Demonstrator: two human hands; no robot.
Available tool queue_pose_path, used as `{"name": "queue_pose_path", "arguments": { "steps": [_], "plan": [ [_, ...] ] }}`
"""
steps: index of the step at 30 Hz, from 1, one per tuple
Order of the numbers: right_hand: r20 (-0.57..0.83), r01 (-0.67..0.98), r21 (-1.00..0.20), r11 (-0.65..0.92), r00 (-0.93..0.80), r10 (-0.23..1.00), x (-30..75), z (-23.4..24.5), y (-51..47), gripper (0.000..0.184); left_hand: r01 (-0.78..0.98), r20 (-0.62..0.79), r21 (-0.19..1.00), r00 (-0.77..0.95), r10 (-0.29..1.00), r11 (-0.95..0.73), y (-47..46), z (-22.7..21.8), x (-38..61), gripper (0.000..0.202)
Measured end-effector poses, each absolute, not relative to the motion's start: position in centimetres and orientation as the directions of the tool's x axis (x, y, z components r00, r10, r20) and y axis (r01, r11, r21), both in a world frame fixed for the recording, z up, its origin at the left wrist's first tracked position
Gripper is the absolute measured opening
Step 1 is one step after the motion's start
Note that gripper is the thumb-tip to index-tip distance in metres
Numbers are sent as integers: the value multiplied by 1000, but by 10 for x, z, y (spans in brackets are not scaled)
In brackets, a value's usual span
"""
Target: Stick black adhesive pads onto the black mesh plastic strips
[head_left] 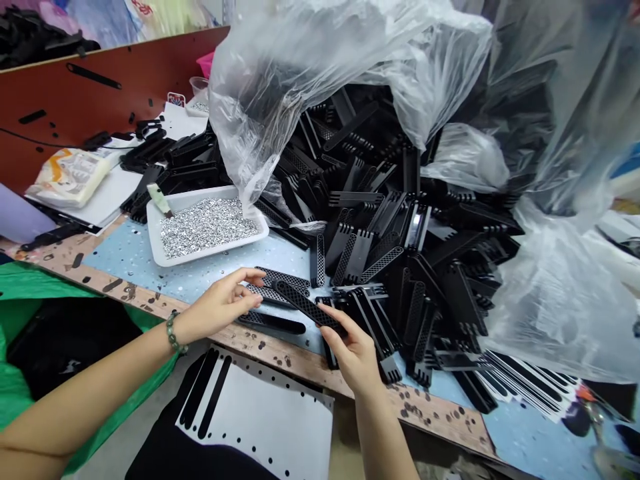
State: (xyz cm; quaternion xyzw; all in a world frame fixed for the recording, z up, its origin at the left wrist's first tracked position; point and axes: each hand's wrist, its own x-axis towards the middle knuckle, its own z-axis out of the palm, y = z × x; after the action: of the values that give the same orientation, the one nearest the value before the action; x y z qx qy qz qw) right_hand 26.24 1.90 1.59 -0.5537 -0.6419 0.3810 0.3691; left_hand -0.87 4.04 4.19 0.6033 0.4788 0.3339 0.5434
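Observation:
My right hand pinches one end of a long black plastic piece with a cross-hatched face and rounded ends. The piece is tilted above the table edge. My left hand, wearing a green bead bracelet, has thumb and fingers apart and is empty, just left of the held piece. Behind its fingertips lie a few similar cross-hatched pieces, and a smooth-edged black piece rests nearer the table edge. Across my lap lies a white sheet with long black oblong strips and dots on it.
A white tray of small shiny metal parts stands at left, with a pale green-handled tool in it. A large heap of black toothed pieces spills from a clear plastic bag. Striped sheets lie at right.

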Motion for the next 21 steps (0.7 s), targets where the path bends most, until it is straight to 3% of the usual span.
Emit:
{"name": "queue_pose_path", "arguments": {
  "steps": [3, 7, 9, 14, 17, 21],
  "plan": [
    [62, 421, -895, 148, -213, 975, 260, 20, 10, 30, 200, -120, 979, 414, 902, 39, 31, 47, -12, 42],
    [18, 426, -886, 185, -366, 930, 260, 22, -5, 28, 339, -177, 941, 548, 818, -24, 14, 56, -27, 36],
    [5, 437, -880, 186, -382, 924, 264, 21, -8, 28, 429, -217, 903, 518, 827, -32, 12, 56, -36, 35],
    [68, 463, -875, 145, -178, 982, 284, 18, -2, 27, 540, -226, 836, 186, 956, 92, 37, 33, -45, 30],
    [90, 483, -870, 101, -47, 995, 298, 17, 0, 28, 522, -192, 851, 199, 961, 62, 56, 10, -36, 28],
    [89, 527, -847, 75, 1, 996, 308, 13, -3, 29, 560, -115, 827, 238, 964, -39, 65, -9, -23, 18]
  ]
}}
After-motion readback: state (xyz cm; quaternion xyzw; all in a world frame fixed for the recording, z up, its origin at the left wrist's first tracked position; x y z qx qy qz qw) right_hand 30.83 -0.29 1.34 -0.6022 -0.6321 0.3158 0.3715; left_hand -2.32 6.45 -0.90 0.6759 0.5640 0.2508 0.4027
